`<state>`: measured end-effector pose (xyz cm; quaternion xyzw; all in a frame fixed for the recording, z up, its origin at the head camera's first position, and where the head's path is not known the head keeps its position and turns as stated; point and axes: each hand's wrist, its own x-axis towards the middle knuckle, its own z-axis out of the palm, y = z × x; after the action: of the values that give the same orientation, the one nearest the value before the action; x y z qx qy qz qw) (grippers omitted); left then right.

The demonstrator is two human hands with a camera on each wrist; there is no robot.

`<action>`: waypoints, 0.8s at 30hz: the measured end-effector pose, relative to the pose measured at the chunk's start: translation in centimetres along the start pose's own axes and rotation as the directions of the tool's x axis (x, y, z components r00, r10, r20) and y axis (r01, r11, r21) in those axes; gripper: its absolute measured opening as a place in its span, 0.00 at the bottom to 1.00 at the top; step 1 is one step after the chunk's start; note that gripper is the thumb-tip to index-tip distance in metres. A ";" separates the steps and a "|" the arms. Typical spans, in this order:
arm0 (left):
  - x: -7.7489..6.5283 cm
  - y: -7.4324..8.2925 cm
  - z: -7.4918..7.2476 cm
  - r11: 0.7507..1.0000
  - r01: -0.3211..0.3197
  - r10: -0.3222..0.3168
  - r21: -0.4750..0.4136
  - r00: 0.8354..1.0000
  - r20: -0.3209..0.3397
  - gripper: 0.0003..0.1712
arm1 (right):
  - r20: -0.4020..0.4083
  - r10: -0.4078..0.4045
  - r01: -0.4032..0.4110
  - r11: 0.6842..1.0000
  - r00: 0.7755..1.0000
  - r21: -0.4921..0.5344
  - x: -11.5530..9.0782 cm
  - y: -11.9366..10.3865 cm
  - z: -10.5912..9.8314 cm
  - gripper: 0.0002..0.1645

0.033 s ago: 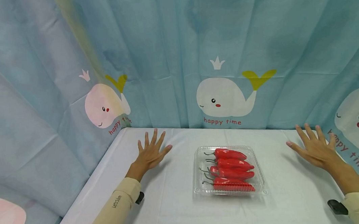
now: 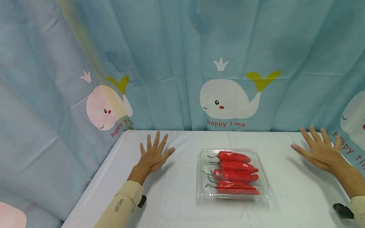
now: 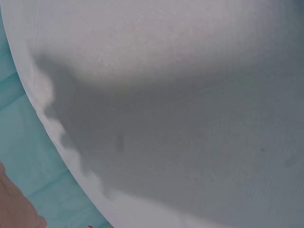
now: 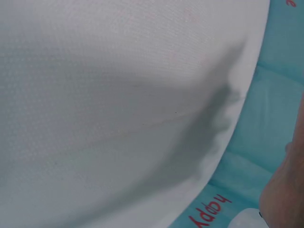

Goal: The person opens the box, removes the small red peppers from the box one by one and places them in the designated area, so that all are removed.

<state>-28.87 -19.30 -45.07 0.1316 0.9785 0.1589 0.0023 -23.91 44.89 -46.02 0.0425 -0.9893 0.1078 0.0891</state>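
A clear plastic clamshell box (image 2: 264, 182) lies on the white tabletop between the two hands, its lid down. Inside it, several red chili peppers (image 2: 236, 167) are stacked in a row, their dark stems pointing left. To the left of the box, my left hand (image 2: 153, 156) hovers over the table with its fingers spread and nothing in it. On the far right, my right hand (image 2: 322, 154) is held the same way, palm down and apart from the box. Each wrist view catches only part of its hand, along with that hand's shadow on the cloth.
White cloth covers the table (image 2: 178, 210). Behind it and along both sides hangs a blue curtain (image 2: 169, 104) printed with whales and lettering. Beige sleeves cover both forearms, and a small black device (image 2: 343, 211) sits at the right wrist.
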 end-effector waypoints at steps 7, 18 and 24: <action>-0.1 -0.1 -0.2 1.000 0.006 -0.006 -0.012 1.000 0.011 0.50 | 0.015 0.014 -0.014 1.000 1.000 0.024 -0.2 0.0 0.2 0.60; -0.5 1.5 -0.1 0.991 -0.006 0.008 -0.137 1.000 0.019 0.53 | -0.015 0.003 -0.002 0.992 1.000 0.123 -1.2 -2.2 0.1 0.60; -1.4 3.8 -0.3 0.968 -0.063 0.064 -0.241 0.998 -0.001 0.50 | -0.050 -0.023 0.033 0.976 0.998 0.216 -1.8 -3.9 0.2 0.56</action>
<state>-26.53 -16.26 -43.63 0.1622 0.9472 0.2761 0.0163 -21.75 41.17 -45.71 0.0634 -0.9685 0.2149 0.1087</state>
